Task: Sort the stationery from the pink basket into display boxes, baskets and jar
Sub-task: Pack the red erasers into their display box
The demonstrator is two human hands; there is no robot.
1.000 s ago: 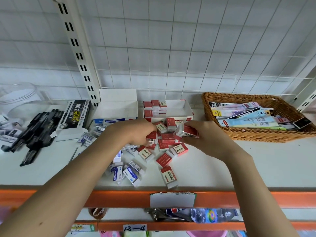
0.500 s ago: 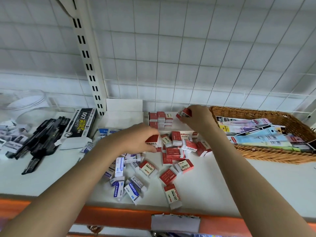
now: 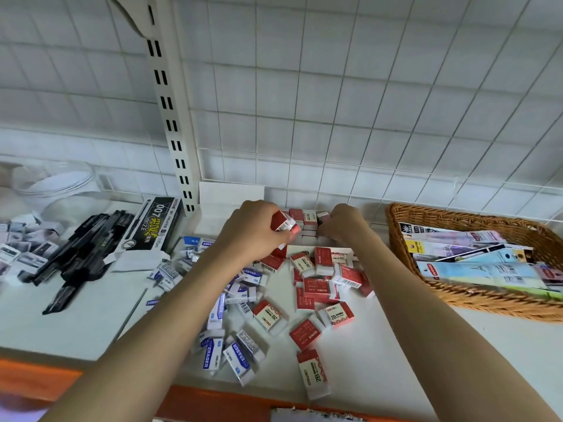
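Note:
Red-and-white erasers (image 3: 316, 289) lie scattered on the white shelf, with blue-and-white erasers (image 3: 227, 303) to their left. A white display box (image 3: 320, 249) at the back holds rows of red erasers (image 3: 301, 216). My left hand (image 3: 253, 231) hovers at the box's left front and pinches a red eraser (image 3: 281, 222). My right hand (image 3: 342, 223) reaches into the box, fingertips curled on a red eraser (image 3: 323, 217) among the rows.
A wicker basket (image 3: 457, 214) with flat stationery packs stands right. Black pens (image 3: 79, 254), a black pen box (image 3: 155, 223), small grey erasers (image 3: 21, 245) and a clear jar (image 3: 58, 190) lie left. A second white box (image 3: 225, 196) stands behind my left hand. The orange shelf edge (image 3: 213, 400) runs in front.
My left hand lifted a red eraser from the pile up toward the display box. My right hand, with its eraser, went down into the box rows. The view tilted down.

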